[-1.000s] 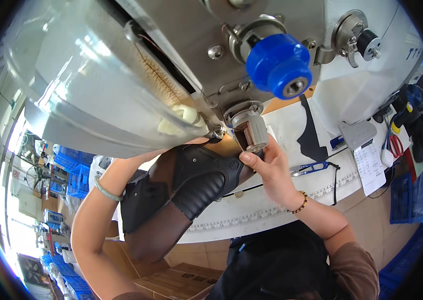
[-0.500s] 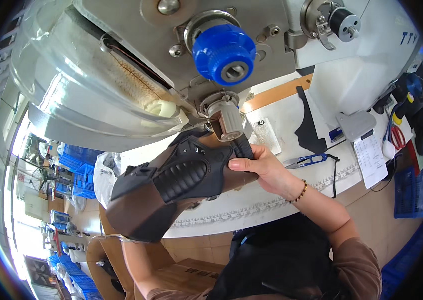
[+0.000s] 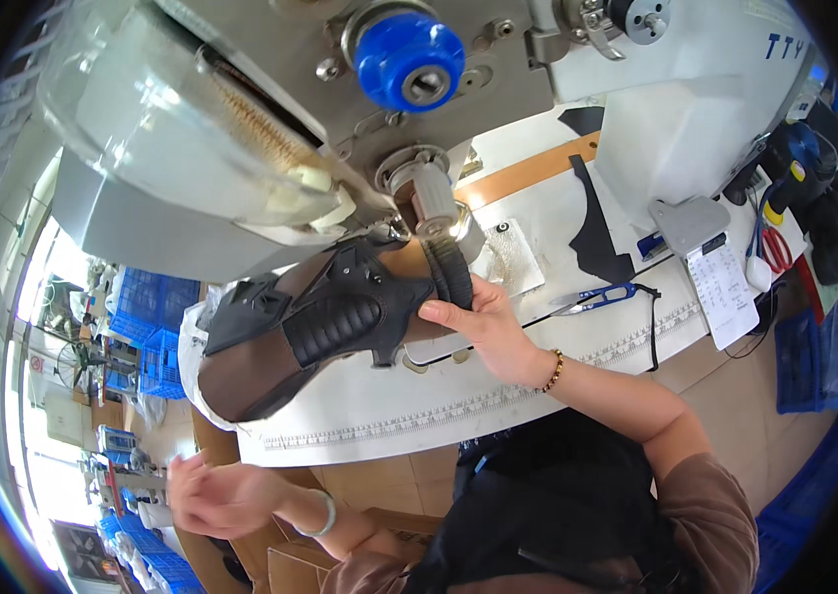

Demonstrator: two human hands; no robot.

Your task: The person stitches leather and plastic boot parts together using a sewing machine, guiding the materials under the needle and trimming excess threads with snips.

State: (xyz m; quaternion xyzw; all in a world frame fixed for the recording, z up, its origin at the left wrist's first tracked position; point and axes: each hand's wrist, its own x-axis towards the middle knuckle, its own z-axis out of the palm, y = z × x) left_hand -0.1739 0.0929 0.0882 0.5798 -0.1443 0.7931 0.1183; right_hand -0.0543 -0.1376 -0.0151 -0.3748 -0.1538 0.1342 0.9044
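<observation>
A brown and black boot upper (image 3: 250, 371) with a ribbed black panel lies on the white table, its narrow end close to the roller foot (image 3: 431, 198) of a sewing machine. My right hand (image 3: 488, 327) grips the upper by its ribbed black collar (image 3: 450, 272), thumb on top; the fingers below are partly hidden. Off the table's front edge, away from the upper, my left hand (image 3: 226, 495) hangs with loosely bent, slightly blurred fingers and nothing visible in them.
The sewing machine's blue knob (image 3: 409, 61) and clear cover (image 3: 171, 129) overhang the work. Blue-handled thread snips (image 3: 602, 295), a black cut piece (image 3: 592, 223) and red-handled scissors (image 3: 775, 247) lie rightward. Cardboard boxes (image 3: 300, 569) stand below the table's front edge.
My left hand has come out from beneath the upper and moved down and left. The upper's wide end has swung up onto the table; my right hand still holds its collar. The view has shifted.
</observation>
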